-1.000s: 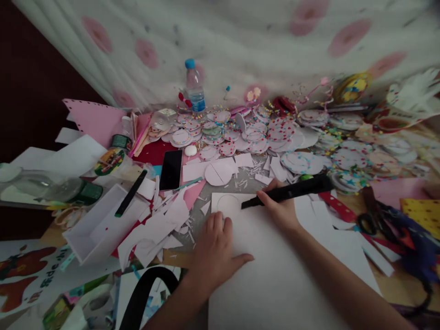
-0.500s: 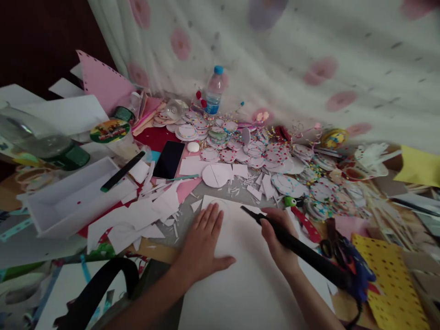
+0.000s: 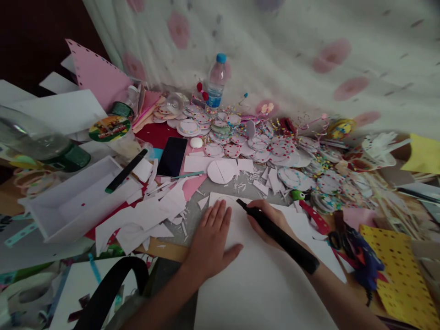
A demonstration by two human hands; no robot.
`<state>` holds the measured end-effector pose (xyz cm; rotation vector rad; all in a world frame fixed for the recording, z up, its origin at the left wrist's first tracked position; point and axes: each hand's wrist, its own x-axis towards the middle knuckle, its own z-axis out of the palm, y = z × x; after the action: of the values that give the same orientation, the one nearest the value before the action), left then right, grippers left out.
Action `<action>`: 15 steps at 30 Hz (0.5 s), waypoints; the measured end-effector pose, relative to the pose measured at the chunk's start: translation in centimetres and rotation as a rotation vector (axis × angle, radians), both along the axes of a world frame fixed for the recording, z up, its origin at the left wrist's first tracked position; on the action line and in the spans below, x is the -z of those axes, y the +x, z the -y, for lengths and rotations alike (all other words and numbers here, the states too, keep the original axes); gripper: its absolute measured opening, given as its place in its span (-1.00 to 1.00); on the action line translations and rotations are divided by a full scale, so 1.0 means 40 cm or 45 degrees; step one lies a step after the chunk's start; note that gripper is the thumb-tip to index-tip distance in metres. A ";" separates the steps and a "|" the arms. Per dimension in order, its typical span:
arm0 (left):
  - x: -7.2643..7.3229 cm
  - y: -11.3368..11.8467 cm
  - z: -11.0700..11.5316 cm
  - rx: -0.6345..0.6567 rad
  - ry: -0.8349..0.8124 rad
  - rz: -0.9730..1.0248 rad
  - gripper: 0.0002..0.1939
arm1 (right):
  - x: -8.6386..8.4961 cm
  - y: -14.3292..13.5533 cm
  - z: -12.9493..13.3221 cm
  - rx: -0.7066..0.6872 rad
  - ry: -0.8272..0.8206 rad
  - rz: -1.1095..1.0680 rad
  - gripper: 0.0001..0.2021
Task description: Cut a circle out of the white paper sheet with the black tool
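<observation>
A large white sheet point(image 3: 254, 275) lies in front of me, reaching the bottom of the view. My left hand point(image 3: 213, 240) presses flat on its upper left part, fingers together and thumb out to the side. A faint curved line shows near those fingertips. Wrapped round a thick black utility knife point(image 3: 285, 240), my right hand point(image 3: 266, 222) is over the sheet's upper right. The knife's narrow tip points up and left, close to the sheet; whether it touches cannot be made out. Beyond the sheet's top edge lies a white disc point(image 3: 220, 171) with a line across it.
Several decorated discs point(image 3: 261, 142) are heaped at the back, near a water bottle point(image 3: 216, 82). Paper scraps point(image 3: 151, 208), a phone point(image 3: 172, 156) and a white box point(image 3: 75, 201) with a black marker point(image 3: 127, 170) occupy the left. Scissors point(image 3: 340, 238) and a blue glue gun point(image 3: 364, 261) lie right.
My right hand has shifted the knife, its tip now a little closer to my left fingers. The view has moved slightly. My left hand stays flat on the sheet.
</observation>
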<state>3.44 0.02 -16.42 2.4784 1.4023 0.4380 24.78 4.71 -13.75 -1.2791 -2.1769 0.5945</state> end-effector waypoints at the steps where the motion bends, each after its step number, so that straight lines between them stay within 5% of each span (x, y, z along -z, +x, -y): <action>1: -0.001 0.000 0.000 0.001 -0.004 0.003 -0.13 | -0.002 0.004 -0.006 -0.037 -0.005 0.012 -0.78; 15: -0.008 0.005 -0.002 0.011 -0.031 -0.049 -0.13 | -0.015 0.005 -0.054 -0.194 -0.024 -0.027 -0.77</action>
<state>3.64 0.11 -16.10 2.4852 1.4023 0.3707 24.98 6.86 -13.15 -1.1177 -2.2705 0.6864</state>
